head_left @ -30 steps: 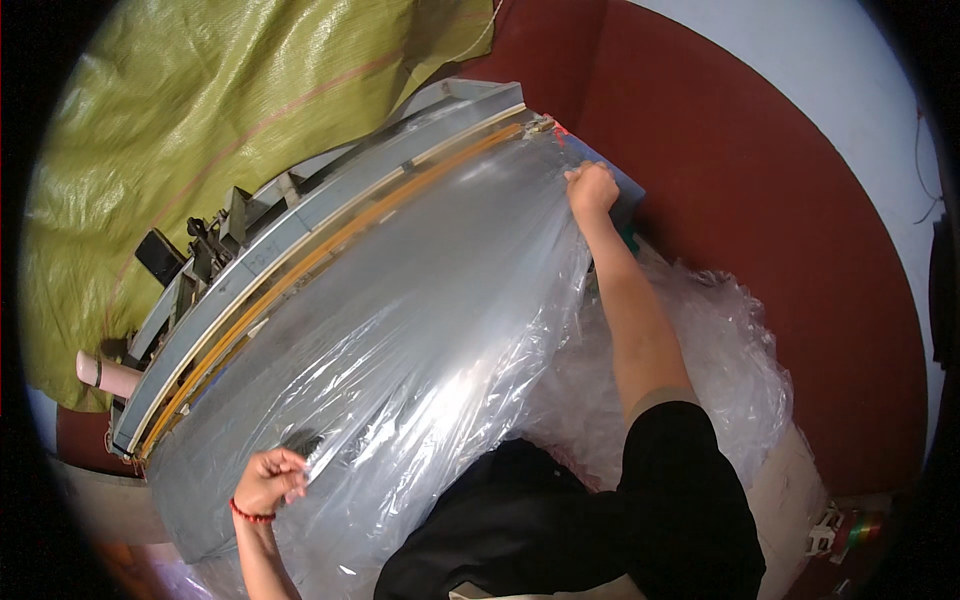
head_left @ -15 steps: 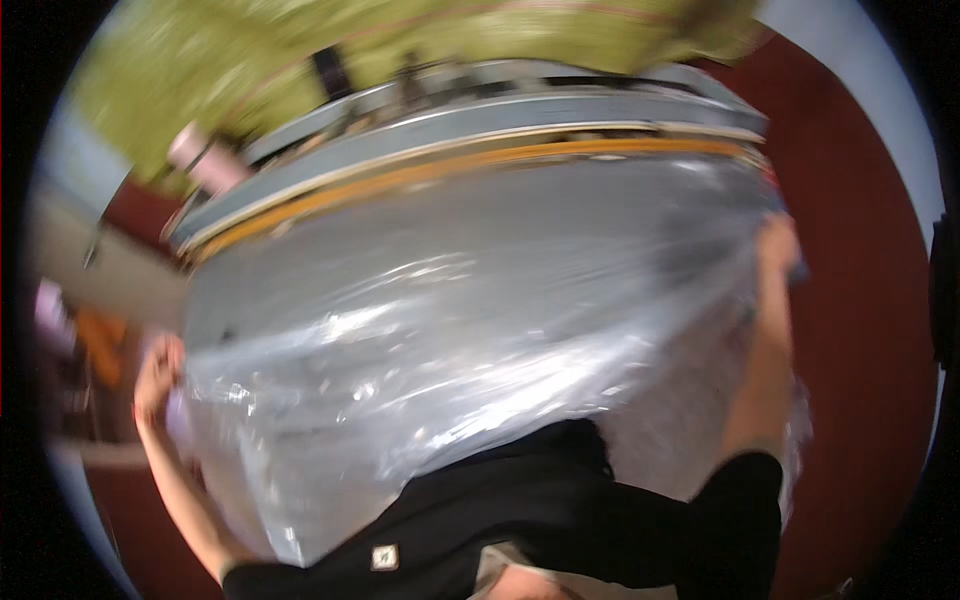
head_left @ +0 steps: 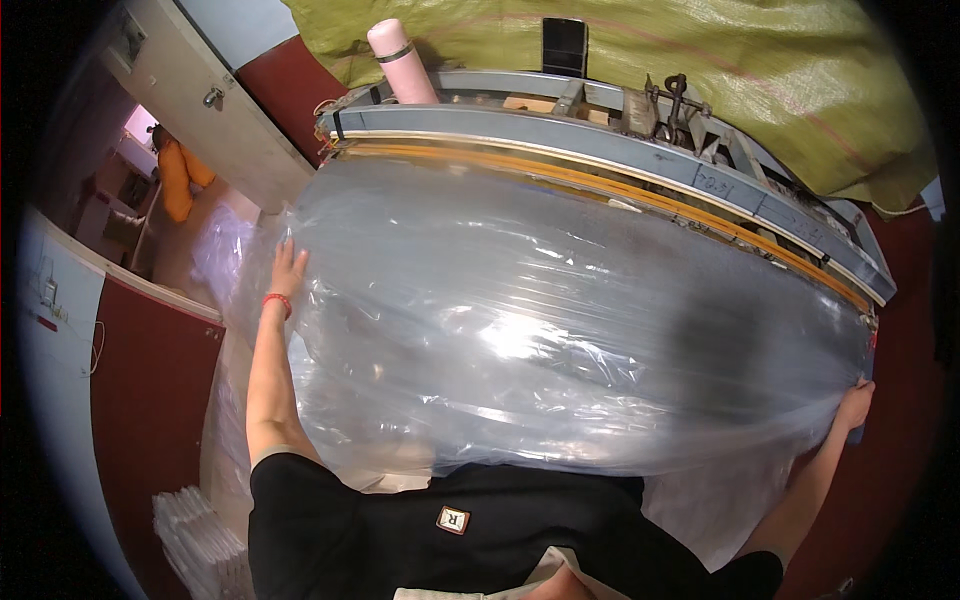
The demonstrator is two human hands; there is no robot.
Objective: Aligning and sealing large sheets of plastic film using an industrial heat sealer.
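My black shirt (head_left: 350, 530) hides the near edge of the clear film (head_left: 450, 300) at six o'clock; the film fills the centre. Past three, my right hand (head_left: 855, 403) is closed on its edge, fingertips lost from view. Toward nine, my left hand (head_left: 289, 268) points up, fingers extended, slightly parted, at the film's border.

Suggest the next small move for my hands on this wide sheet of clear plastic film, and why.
Perhaps draw the left hand gently outward: it is at the left edge of the clear, shiny plastic film, with wrinkles beside it, while the right hand grips the opposite edge.
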